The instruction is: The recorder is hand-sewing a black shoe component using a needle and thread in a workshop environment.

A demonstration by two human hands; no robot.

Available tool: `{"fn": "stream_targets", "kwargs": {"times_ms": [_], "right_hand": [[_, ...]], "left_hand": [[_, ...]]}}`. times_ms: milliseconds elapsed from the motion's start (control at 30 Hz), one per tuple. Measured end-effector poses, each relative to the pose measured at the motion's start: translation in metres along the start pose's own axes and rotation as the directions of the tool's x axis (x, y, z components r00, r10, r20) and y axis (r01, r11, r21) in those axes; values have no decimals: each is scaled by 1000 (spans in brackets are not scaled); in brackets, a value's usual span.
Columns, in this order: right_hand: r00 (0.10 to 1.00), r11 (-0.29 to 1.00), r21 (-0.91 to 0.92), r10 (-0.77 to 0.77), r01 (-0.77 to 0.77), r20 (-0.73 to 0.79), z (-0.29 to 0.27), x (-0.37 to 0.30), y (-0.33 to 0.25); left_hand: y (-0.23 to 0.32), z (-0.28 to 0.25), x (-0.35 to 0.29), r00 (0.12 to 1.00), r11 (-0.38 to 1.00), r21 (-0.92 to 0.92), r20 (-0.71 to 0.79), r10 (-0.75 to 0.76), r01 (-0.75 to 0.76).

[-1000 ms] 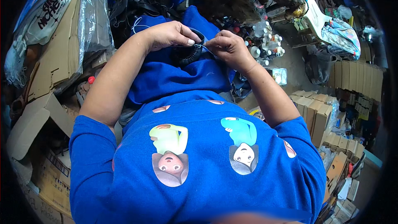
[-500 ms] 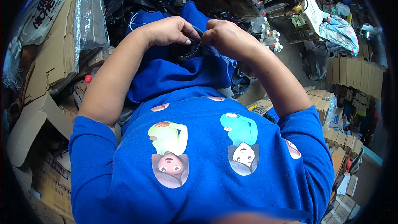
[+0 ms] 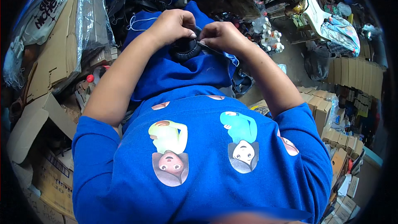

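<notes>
Both my hands are close together over the blue cloth [image 3: 174,72] on my lap. Between and below them lies a black piece with a curved, ridged rim [image 3: 186,54], perhaps part of a shoe; much of it is hidden. My left hand [image 3: 174,25] is closed in a pinch at its upper side, thumb toward the right hand. My right hand [image 3: 223,37] pinches with thumb and forefinger at the piece's right side, where a thin pale edge shows. What exactly either pinch holds is too small to make out. A white cord [image 3: 132,24] loops over the cloth beside my left wrist.
Flattened cardboard [image 3: 60,49] and clear plastic sheeting [image 3: 89,25] stand at the left, near a red-capped bottle [image 3: 90,78]. Several small white bottles [image 3: 271,39] stand beyond my right hand. A white chair [image 3: 313,14] with cloth is farther right. Stacked boxes [image 3: 321,101] line the right side.
My left hand has risen slightly, and my right hand has turned and lowered, with its fingers showing more. More of the black ridged rim is visible below them.
</notes>
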State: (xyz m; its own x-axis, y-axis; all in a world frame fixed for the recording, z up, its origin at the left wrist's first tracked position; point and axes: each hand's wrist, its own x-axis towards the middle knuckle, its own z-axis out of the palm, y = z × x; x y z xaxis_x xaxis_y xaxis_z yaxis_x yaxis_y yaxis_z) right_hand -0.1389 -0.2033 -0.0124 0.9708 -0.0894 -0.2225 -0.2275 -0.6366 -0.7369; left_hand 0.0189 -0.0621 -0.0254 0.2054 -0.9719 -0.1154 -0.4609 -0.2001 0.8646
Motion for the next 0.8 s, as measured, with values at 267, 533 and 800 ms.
{"fn": "stream_targets", "kwargs": {"times_ms": [267,533,800], "right_hand": [[987,314,948,127,49,-93,-56,-71,51],[940,879,400,324,-257,-107,-77,-94,39],[938,880,-327,308,-344,-159,-40,-95,31]], "left_hand": [[1,-28,-82,969,923,377,-247,17,80],[-5,-18,-48,931,326,-898,-347,-108,-297],[-9,-26,-51,951,173,-978,-160,-264,-116]]}}
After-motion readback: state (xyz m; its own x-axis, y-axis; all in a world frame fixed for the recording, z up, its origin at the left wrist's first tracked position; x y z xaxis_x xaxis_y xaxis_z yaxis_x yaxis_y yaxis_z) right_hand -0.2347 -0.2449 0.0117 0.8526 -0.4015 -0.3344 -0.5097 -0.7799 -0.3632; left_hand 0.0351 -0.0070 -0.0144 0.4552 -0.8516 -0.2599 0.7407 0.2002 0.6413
